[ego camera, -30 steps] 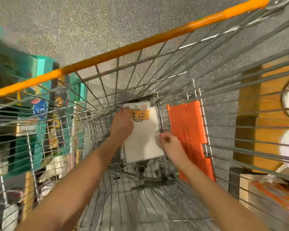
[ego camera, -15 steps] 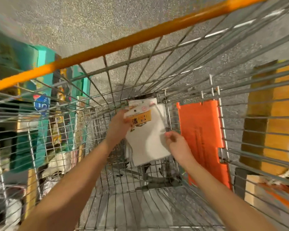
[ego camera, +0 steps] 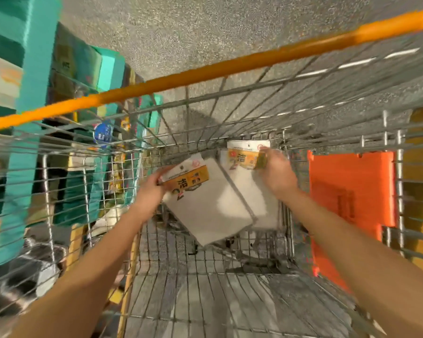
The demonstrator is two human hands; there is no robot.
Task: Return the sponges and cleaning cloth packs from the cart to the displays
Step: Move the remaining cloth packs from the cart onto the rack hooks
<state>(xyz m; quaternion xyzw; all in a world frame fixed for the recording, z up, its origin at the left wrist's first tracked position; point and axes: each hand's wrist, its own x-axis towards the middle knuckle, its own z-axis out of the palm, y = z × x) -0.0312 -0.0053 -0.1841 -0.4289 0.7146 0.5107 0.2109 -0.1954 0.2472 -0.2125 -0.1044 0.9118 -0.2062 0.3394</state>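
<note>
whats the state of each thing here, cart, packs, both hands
cart, both packs inside it
front cloth pack, tilted, held up off the cart floor, overlapping the other pack
back cloth pack, upright near the far wall, partly covered
left hand, grip on the front cloth pack's label corner
right hand, grip on the back cloth pack's label

The cart (ego camera: 66,167) is boxing my arms in with wire walls, the orange bar (ego camera: 205,74) is edging its far rim; I'm finding room only upward.
</note>
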